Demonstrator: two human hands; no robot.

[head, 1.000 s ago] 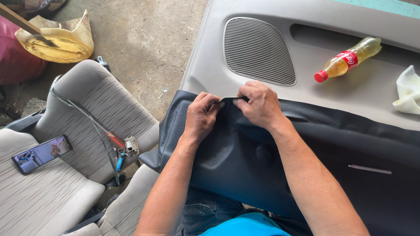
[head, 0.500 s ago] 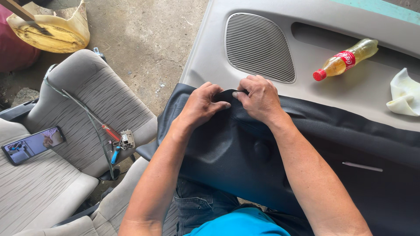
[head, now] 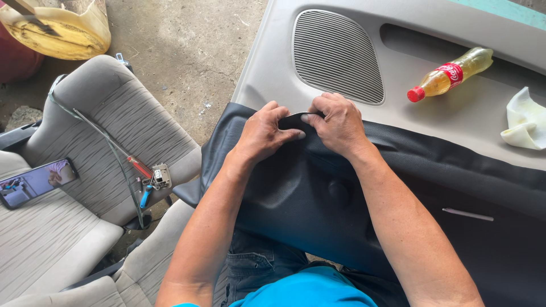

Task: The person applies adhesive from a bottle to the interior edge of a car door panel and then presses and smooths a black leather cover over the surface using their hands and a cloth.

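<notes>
A grey car door panel (head: 267, 68) with an oval speaker grille (head: 335, 54) lies across my lap. A sheet of black leather-like covering (head: 296, 193) is draped over its near half. My left hand (head: 264, 133) and my right hand (head: 338, 122) press side by side on the sheet's upper edge, just below the grille. The fingers of both pinch a small raised fold of the black material between them.
A plastic bottle of amber liquid with a red cap (head: 449, 74) and a white rag (head: 526, 122) lie on the panel at right. A thin white stick (head: 467, 214) rests on the black sheet. Grey car seats (head: 114, 131) at left carry a phone (head: 34, 182) and small tools (head: 151, 176). A yellow container (head: 57, 31) stands on the concrete floor.
Both hands stay on the sheet's edge; the fingers have closed tighter over the fold. The view has shifted slightly, so the seats and phone sit a little differently in frame.
</notes>
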